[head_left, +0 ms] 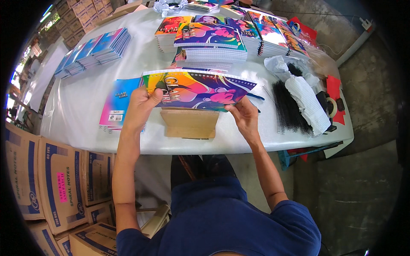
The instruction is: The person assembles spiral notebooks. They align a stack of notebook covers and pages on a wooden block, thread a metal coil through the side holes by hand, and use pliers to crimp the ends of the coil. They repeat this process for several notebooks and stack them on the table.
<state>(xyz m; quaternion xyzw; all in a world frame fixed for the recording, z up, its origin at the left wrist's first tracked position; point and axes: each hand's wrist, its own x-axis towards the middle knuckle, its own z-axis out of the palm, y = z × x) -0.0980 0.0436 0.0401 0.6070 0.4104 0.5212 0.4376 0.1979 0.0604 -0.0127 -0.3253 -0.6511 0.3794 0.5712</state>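
Our left grip (146,100) and right grip (243,115) are closed on the two ends of a colourful hole-punched cover (198,89), which we hold up over the bench (72,106). Just nearer to us than the grip sits a brown cardboard form (190,123) whose inside we cannot see, and beyond the grip stand notebook stacks (211,38). Low to the left of the grip, we see piled cartons (62,170), their contents hidden.

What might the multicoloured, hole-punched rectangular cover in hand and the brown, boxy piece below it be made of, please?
The multicoloured, hole-punched rectangular cover: probably printed card, fairly glossy, judging by its vivid sheen; possibly laminated. The brown, boxy piece: apparently matte cardboard, given its plain, dull tan faces.
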